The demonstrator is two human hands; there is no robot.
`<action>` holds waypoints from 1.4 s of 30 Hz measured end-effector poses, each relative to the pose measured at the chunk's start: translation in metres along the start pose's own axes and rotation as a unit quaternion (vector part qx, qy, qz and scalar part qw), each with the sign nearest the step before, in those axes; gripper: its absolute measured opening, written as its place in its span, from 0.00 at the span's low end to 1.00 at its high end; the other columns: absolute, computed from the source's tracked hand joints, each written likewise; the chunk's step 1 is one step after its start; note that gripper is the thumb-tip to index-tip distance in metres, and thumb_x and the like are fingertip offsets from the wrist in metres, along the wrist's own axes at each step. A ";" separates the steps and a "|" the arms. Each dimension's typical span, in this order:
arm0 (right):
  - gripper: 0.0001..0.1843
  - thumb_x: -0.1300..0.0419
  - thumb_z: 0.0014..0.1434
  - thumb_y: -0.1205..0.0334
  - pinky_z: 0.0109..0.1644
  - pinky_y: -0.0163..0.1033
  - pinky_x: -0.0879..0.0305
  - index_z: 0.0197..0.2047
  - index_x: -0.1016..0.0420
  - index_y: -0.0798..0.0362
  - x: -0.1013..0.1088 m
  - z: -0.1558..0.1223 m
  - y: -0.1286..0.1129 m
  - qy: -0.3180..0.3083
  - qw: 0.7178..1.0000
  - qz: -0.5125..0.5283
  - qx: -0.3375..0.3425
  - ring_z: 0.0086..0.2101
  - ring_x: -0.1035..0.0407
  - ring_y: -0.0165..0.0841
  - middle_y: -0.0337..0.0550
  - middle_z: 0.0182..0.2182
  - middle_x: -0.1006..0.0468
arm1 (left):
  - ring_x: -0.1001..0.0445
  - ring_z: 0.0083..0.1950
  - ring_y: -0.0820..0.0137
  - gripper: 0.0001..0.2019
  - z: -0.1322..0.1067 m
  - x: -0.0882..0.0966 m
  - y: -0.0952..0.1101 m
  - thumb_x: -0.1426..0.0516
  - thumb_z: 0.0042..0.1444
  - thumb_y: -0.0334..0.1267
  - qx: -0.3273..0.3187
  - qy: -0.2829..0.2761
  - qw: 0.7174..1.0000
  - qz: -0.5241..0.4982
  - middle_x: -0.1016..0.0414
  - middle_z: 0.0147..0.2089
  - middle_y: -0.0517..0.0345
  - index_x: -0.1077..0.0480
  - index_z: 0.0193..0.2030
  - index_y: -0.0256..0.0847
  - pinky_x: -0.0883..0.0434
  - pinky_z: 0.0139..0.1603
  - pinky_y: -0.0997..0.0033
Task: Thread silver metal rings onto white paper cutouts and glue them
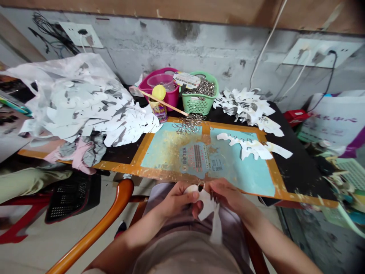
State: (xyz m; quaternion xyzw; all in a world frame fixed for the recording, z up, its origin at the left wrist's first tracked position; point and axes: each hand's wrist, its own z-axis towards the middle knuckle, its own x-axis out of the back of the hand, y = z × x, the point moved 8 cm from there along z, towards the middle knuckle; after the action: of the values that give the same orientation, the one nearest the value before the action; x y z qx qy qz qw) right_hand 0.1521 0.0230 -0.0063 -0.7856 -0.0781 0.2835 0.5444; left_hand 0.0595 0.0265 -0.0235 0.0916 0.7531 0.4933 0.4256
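Left hand (178, 198): pinching white cutout (208, 205)
Right hand (226, 193): at metal ring (201, 183), grip unclear
Right strip (258, 149): apparently ringed
Left cutout heap (94, 102): seemingly unringed

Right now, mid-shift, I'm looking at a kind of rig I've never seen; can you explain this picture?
There is no machine: these are a person's bare hands, seen by a camera worn on the head, looking forward and down. The left hand holds a white cut-out piece; the right hand is at its other side, its exact grip hidden. A metal ring shows between them. On the table lie white cut-outs in a left pile and a right pile, loose metal clips, and pink and green baskets.
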 end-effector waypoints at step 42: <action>0.20 0.46 0.67 0.47 0.32 0.32 0.41 0.54 0.32 0.52 0.001 0.024 -0.034 0.004 0.990 -0.140 0.033 0.28 0.36 0.27 0.40 0.33 0.23 | 0.32 0.24 0.77 0.20 -0.016 0.046 0.000 0.30 0.43 0.49 -0.073 0.324 0.941 -0.065 0.30 0.23 0.65 0.33 0.28 0.38 0.34 0.26 0.79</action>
State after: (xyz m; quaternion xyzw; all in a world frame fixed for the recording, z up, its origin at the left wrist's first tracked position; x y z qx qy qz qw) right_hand 0.1461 0.0559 0.0178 -0.7494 -0.1759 0.2038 0.6049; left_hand 0.0194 0.0421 -0.0464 -0.1538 0.8165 0.5211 0.1953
